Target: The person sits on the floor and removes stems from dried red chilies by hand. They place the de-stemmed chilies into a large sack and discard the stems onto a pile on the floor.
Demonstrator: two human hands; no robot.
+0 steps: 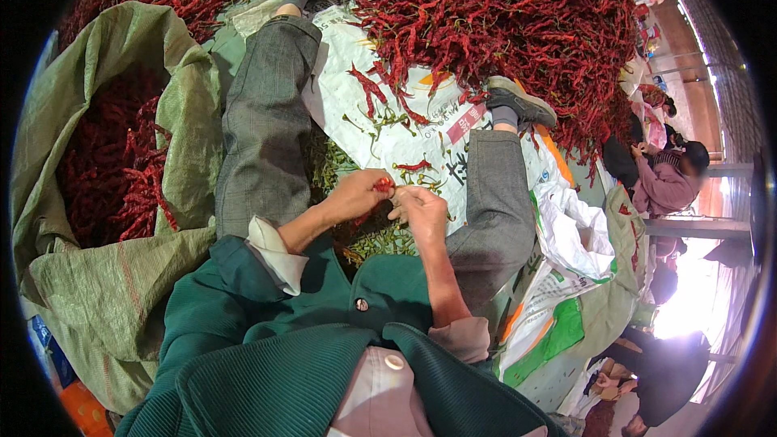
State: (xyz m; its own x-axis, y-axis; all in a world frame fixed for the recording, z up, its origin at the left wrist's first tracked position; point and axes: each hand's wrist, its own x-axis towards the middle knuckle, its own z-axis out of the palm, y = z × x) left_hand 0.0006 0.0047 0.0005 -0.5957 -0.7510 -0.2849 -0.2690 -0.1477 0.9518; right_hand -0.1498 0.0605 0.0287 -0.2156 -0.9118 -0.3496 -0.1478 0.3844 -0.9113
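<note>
My left hand (362, 191) is closed around a small bunch of red chili peppers (382, 184), their ends showing at its fingertips. Close against it, my right hand (419, 209) has its fingers bent at the stem end of the bunch; whether they pinch a stem is too small to tell. Below both hands, between my thighs, lies a heap of green chili stems (379, 241). Loose stems and a few red chilies (414, 165) lie on the white printed woven sack (346, 127) spread between my legs. A large pile of dried red chilies (498, 18) rises beyond it.
At the left stands an open green woven sack (188, 133) holding red chilies (115, 176). A crumpled white plastic bag (573, 230) lies beside my right knee. My shoes (522, 100) touch or border the pile. Other people (668, 179) sit at the far right.
</note>
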